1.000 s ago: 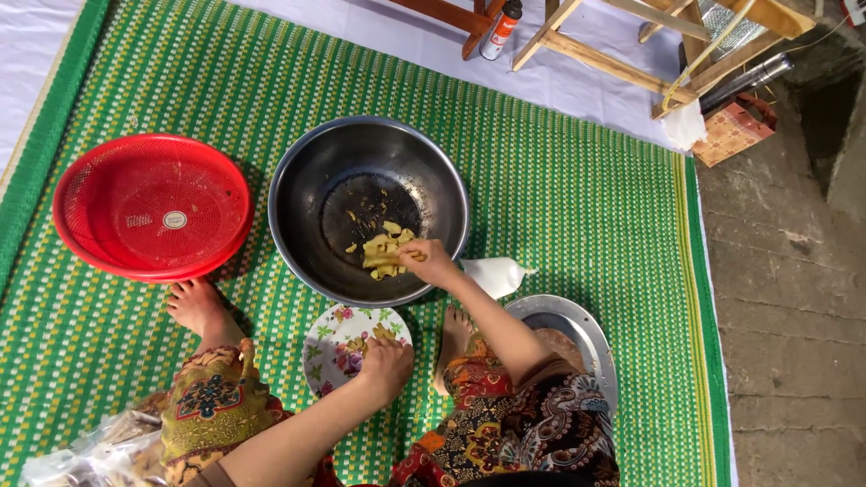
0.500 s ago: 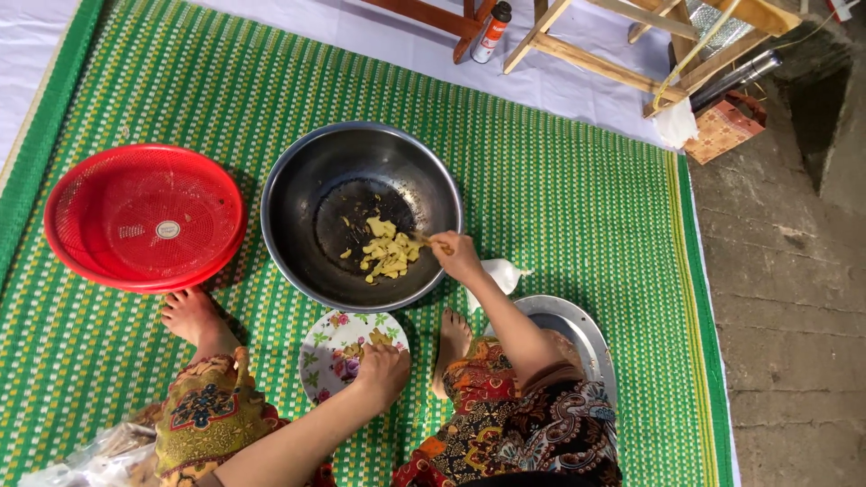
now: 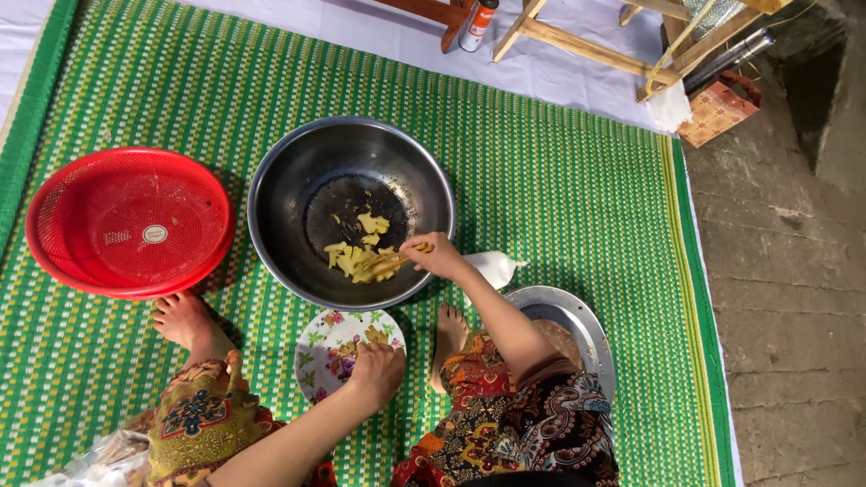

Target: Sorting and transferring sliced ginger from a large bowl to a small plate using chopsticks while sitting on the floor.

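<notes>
Right hand [image 3: 437,256] pinches a light, soft yellow strip [image 3: 401,260] at the steel bowl's [image 3: 271,171] five o'clock; left hand [image 3: 377,372] cups pieces on the floral plate [image 3: 320,356].

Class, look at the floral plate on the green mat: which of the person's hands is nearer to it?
Left. The left hand rests on the floral plate at its right edge. The right hand is farther up, over the rim of the steel bowl, holding a yellow piece.
</notes>
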